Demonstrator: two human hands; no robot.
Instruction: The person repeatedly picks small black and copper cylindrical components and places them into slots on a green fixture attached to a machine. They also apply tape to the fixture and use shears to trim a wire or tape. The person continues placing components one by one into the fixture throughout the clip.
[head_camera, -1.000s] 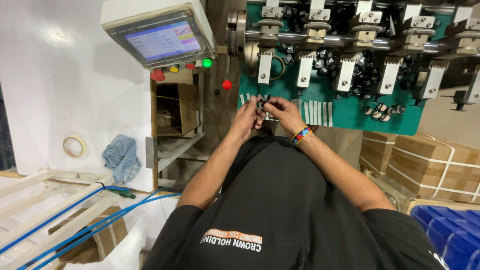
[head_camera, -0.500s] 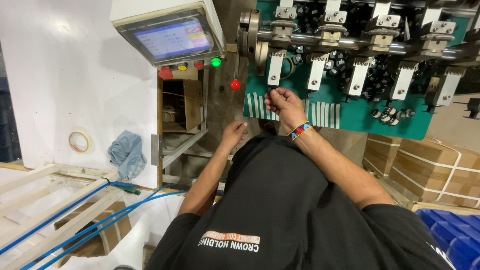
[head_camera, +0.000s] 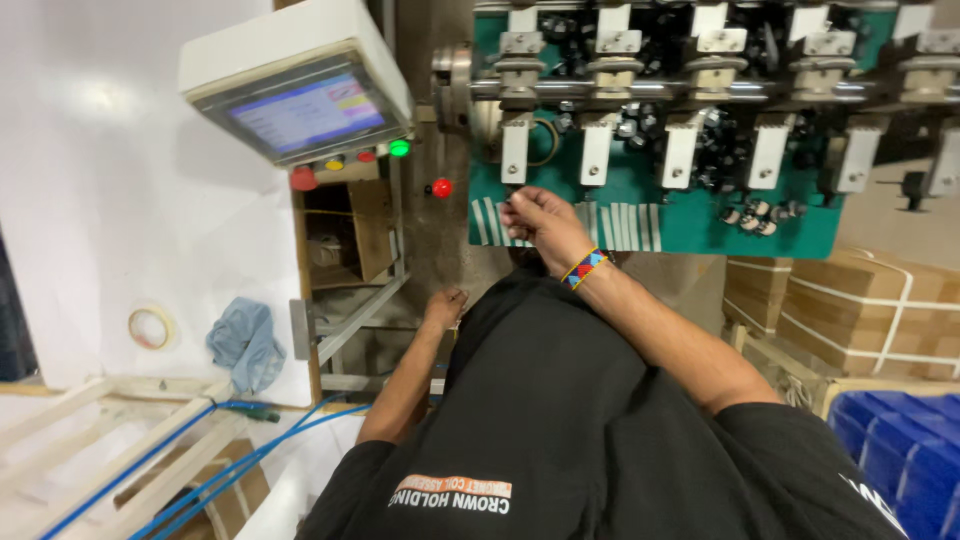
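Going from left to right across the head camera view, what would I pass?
Roll of tape → blue rag → control screen → left hand → right hand at the green machine panel → strapped cardboard boxes → blue bins.

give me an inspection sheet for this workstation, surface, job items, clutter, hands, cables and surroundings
Surface: green machine panel carrying a row of white brackets.
Job's things: white slats along the panel's lower edge.
Clutter: blue rag and tape roll on the white cabinet.
Hands: right hand raised at the slats, grip closed, contents too small to tell; left hand lowered, open.
Cables: blue hoses over a wooden frame.
Surroundings: tilted control screen, cardboard boxes, blue crates.
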